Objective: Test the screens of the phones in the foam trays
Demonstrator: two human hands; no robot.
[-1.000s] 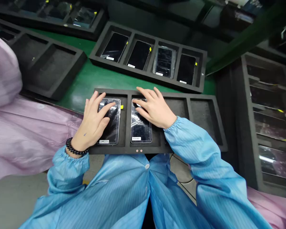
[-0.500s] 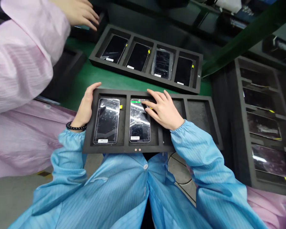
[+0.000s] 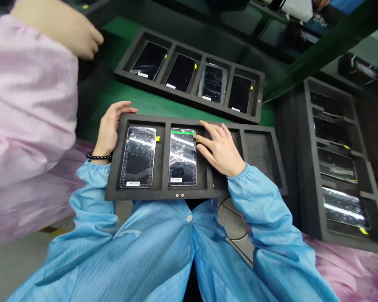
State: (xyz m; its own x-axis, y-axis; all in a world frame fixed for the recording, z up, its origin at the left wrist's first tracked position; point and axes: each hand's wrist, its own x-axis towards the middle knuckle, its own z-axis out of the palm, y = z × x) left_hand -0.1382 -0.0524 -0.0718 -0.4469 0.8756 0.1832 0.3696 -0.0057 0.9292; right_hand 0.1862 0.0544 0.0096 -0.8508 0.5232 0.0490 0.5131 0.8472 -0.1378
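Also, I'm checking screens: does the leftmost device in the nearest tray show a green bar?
No, the leftmost device shows none; the green bar crosses the top of the neighbouring device instead.

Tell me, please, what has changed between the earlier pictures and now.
The left hand has moved left, from over the left phone to the left end of the front tray. The right hand has shifted right to the edge of the second phone, whose top now shows a green bar. A co-worker's hand has appeared at upper left. Both phones stayed in the tray.
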